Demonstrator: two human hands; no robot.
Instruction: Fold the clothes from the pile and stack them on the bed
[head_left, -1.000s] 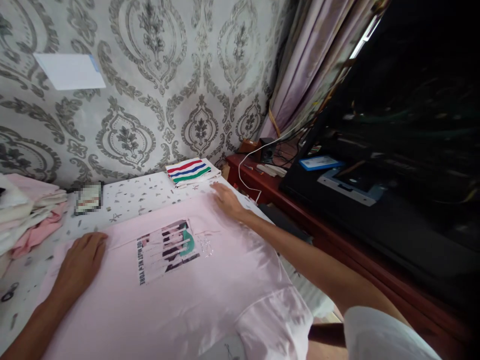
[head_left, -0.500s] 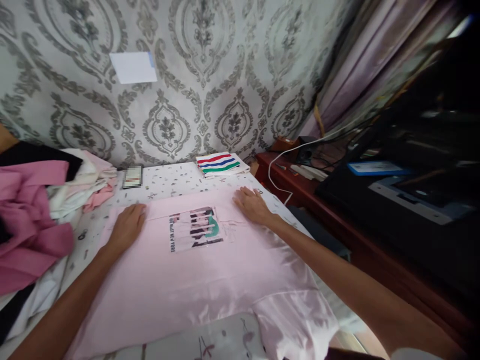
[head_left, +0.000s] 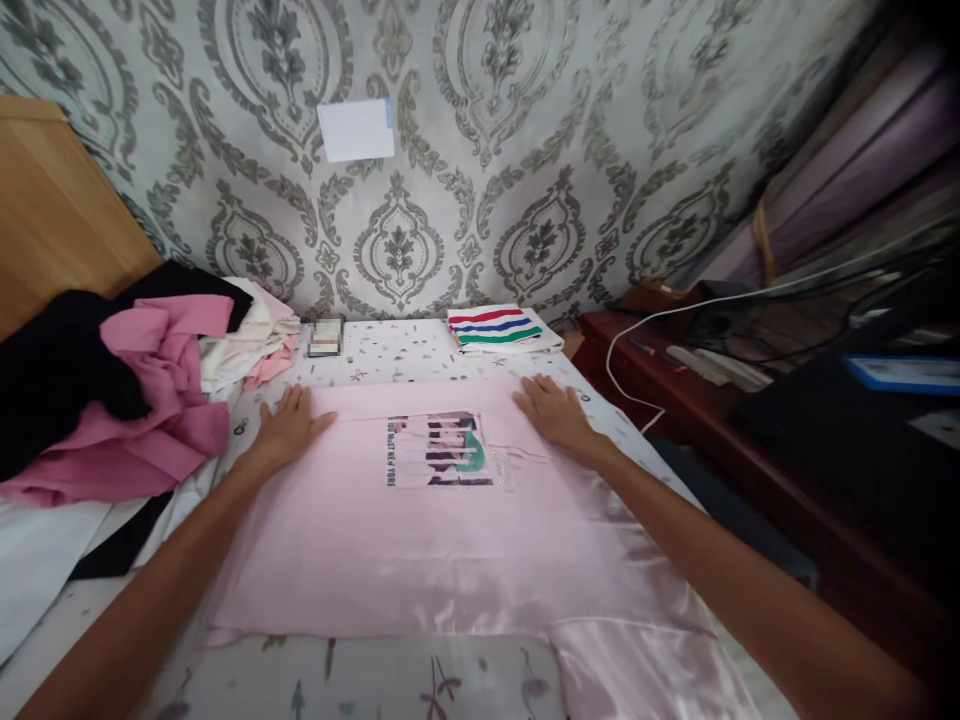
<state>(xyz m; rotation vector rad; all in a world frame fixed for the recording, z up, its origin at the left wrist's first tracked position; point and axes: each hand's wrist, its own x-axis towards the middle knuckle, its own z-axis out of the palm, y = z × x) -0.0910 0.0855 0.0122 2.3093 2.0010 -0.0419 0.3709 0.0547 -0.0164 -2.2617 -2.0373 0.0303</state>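
Note:
A pale pink shirt (head_left: 450, 550) with a printed picture and lettering lies spread flat on the patterned bedsheet (head_left: 375, 680). My left hand (head_left: 289, 425) rests at its far left corner, fingers stretched forward and thumb apart. At the far right edge, my right hand (head_left: 555, 408) lies flat on the cloth with its fingers spread. Neither hand grasps anything that I can see. A shiny sleeve (head_left: 630, 660) of the shirt extends toward me at the lower right.
Heaped clothes, among them a pink garment (head_left: 165, 430) and a black one (head_left: 60, 370), lie at the left. A folded striped cloth (head_left: 499, 328) and a small pixelated item (head_left: 325, 337) sit near the wall. A red-brown desk (head_left: 637, 370) with a white cable (head_left: 611, 350) stands right.
The view has turned left, so things appear farther right. My left hand has moved out to the shirt's far left corner and its thumb has spread. My right hand remains flat on the shirt.

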